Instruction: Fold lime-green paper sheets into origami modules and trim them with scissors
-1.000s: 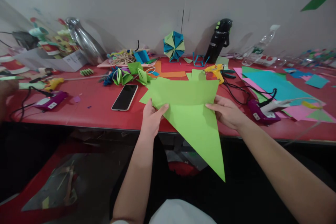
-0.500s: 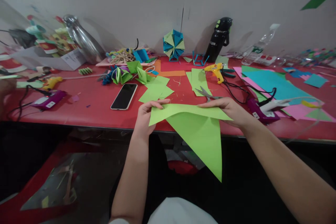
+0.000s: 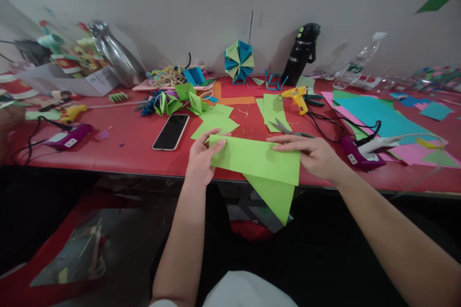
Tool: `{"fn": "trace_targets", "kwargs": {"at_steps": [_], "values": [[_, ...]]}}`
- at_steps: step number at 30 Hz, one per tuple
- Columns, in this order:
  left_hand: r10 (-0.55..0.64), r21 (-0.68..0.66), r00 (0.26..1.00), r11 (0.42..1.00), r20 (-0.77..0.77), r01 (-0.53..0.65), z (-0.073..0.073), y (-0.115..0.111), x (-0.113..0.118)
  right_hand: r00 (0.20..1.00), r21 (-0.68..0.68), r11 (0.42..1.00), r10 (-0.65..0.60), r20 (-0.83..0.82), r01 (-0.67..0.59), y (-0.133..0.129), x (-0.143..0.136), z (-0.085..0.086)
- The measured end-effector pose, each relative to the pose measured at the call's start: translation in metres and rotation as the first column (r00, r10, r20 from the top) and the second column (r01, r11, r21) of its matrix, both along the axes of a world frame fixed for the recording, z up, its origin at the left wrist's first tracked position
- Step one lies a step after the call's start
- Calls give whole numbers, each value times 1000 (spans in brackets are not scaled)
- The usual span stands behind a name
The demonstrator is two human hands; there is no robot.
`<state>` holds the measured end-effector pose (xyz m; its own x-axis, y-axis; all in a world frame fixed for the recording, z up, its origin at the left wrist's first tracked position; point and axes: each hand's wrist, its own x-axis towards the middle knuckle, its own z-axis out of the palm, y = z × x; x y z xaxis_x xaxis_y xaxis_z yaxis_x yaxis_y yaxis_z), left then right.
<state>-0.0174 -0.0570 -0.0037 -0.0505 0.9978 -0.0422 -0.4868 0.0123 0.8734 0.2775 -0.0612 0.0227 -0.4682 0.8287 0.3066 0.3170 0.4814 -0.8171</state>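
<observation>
A light green sheet of paper (image 3: 257, 159) is held between my two hands over the table's front edge. It is folded over along the top, and a triangular part hangs below the flap. My left hand (image 3: 201, 158) pinches its left end, thumb in front. At the right end, my right hand (image 3: 313, 156) grips the paper near the top edge, some fingers behind it. Just beyond the right hand lie scissors (image 3: 288, 129), partly over a green paper strip (image 3: 275, 110). More green paper pieces (image 3: 216, 122) lie beyond my left hand.
A phone (image 3: 171, 132) rests left of the paper pieces. To the right are a yellow glue gun (image 3: 296, 98), a purple power socket (image 3: 360, 154) with cords, and stacked coloured sheets (image 3: 382, 115). A black bottle (image 3: 301, 55) and a blue-green paper wheel (image 3: 239, 61) stand behind. Another person's hand (image 3: 10, 117) shows far left.
The top flap of the green paper has come down toward me and now faces up flatter. My left thumb has moved onto its front, and the hanging triangle shows less.
</observation>
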Motion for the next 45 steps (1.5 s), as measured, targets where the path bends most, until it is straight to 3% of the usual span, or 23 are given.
{"fn": "trace_targets", "kwargs": {"at_steps": [5, 8, 10, 12, 15, 18, 20, 24, 26, 28, 30, 32, 38, 41, 45], "values": [[28, 78, 996, 997, -85, -21, -9, 3, -11, 989, -219, 975, -70, -127, 40, 2, 2, 0], [25, 141, 989, 990, -148, -4, -11, 3, -18, 963, -410, 903, -212, -166, 128, 5, -1, -4], [-10, 176, 964, 983, -265, 59, -9, 0, -25, 947, -466, 870, -270, -176, 162, 6, -3, -4], [-42, 200, 889, 969, -455, 148, -2, -6, -33, 949, -448, 882, -254, -185, 149, 6, -4, -1], [-90, 206, 706, 924, -702, 322, 18, -19, -42, 981, -340, 934, -155, -117, 108, 4, -5, 6], [-221, 139, 647, 879, -730, 457, 35, -30, -39, 995, -244, 965, -92, 31, 97, 3, -5, 12], [-307, 37, 685, 898, -661, 438, 37, -35, -28, 990, -190, 979, -51, 131, 75, 3, -7, 15], [-258, -104, 890, 966, -377, 236, 23, -43, 5, 976, -135, 991, 38, 214, -9, 5, -14, 18], [-272, -197, 922, 955, -275, 223, 16, -44, 20, 981, -151, 988, 53, 189, -24, 6, -18, 18], [-320, -218, 928, 936, -192, 278, 12, -42, 33, 983, -165, 986, 42, 177, -13, 6, -20, 18], [-466, -209, 876, 875, -122, 436, 9, -38, 43, 981, -171, 985, 25, 193, 9, 7, -23, 19], [-528, -194, 841, 843, -120, 502, 6, -34, 49, 980, -174, 984, 10, 199, 26, 7, -25, 21], [-428, -158, 873, 903, -232, 401, 1, -28, 52, 976, -95, 989, -92, 197, 112, 8, -23, 24], [-323, -174, 918, 942, -232, 288, 1, -25, 45, 950, -54, 987, -133, 281, 154, 7, -15, 31], [-166, -214, 970, 969, -176, 127, -2, -24, 35, 945, -101, 985, -106, 310, 143, 1, -4, 43]]}}
